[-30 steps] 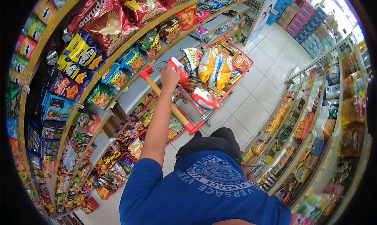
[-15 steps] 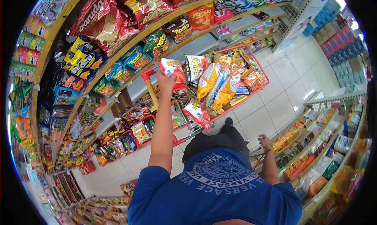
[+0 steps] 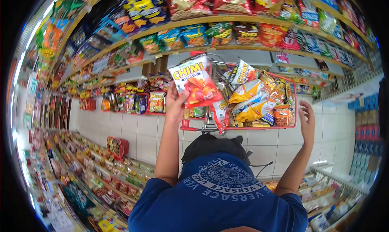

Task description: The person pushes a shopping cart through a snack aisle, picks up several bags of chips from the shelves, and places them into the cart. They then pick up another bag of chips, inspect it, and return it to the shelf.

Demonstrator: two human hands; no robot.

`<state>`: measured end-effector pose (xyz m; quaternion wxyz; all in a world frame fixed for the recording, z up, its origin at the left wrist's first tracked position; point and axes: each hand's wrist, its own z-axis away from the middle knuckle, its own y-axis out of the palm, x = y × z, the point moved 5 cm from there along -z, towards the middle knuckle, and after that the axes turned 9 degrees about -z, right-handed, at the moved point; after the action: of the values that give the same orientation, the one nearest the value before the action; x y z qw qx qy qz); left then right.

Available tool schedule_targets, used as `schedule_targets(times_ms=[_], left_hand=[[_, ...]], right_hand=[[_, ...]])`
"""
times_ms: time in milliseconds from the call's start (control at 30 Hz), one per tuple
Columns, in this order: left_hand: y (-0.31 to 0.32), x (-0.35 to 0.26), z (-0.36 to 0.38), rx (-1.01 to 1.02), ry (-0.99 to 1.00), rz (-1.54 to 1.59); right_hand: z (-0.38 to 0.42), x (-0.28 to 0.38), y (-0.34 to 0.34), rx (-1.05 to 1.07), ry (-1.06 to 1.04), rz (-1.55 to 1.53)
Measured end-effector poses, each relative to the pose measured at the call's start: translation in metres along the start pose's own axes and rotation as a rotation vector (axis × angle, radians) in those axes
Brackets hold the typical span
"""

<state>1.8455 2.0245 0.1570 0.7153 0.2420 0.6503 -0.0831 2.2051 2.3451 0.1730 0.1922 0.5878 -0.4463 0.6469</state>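
A white and red Chimi snack bag (image 3: 196,81) is upright in my left hand (image 3: 176,104), which grips its lower left edge over the cart's handle end. My right hand (image 3: 307,114) is raised just beyond the cart's right end, its fingers apart and holding nothing. Between my hands stands the red-rimmed cart (image 3: 295,106), filled with several snack bags. In it lie yellow and white bags (image 3: 248,91), another Chimi bag (image 3: 243,72) and a red and white bag (image 3: 221,113) at the left.
Shelves of snack bags (image 3: 189,36) run behind the cart. More packed shelves (image 3: 87,163) stand at the lower left. A red basket of packets (image 3: 117,147) sits on the tiled floor (image 3: 139,130). Stacked boxes (image 3: 366,135) are at the far right.
The view has turned, and the cart now appears level. My left hand has lifted the Chimi bag toward me, its front now facing the camera. My right hand has risen beside the cart.
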Motion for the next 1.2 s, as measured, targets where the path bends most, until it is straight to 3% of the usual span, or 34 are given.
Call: schedule_targets(times_ms=[100,233,367,433,500,567,633,667,800,967,1067,1200], left_hand=[[-0.006,0.008,0.048,0.008,-0.035,0.050],[-0.022,0.022,0.098,0.057,-0.130,0.126],[-0.069,0.015,0.112,0.117,-0.102,0.104],[-0.107,0.011,0.111,0.117,-0.082,0.094],[-0.150,0.003,0.111,0.196,-0.059,0.025],[-0.198,0.006,0.111,0.081,-0.081,0.096],[-0.255,0.016,0.112,-0.141,-0.319,0.188],[-0.282,0.015,0.112,-0.223,-0.298,0.217],[-0.388,0.005,0.124,-0.290,-0.277,0.401],[-0.496,0.000,0.133,-0.393,-0.258,0.385],[-0.550,0.007,0.125,-0.436,-0.246,0.597],[-0.646,0.037,0.101,-0.547,-0.310,0.483]], right_hand=[[-0.004,0.054,0.094,0.387,-0.121,-0.256],[0.054,0.076,0.228,0.811,0.180,-0.590],[0.102,0.091,0.312,0.903,0.046,-0.470],[0.117,0.106,0.346,0.911,0.334,-0.648],[0.135,0.113,0.384,0.925,0.296,-0.633],[0.154,0.119,0.427,1.039,0.300,-0.479],[0.180,0.128,0.476,1.210,0.353,-0.343],[0.192,0.132,0.505,1.220,0.362,-0.347],[0.246,0.151,0.602,1.333,0.372,-0.306],[0.283,0.178,0.714,1.336,0.434,-0.245],[0.289,0.180,0.778,1.455,0.268,-0.168],[0.278,0.184,0.887,1.616,0.240,0.059]])
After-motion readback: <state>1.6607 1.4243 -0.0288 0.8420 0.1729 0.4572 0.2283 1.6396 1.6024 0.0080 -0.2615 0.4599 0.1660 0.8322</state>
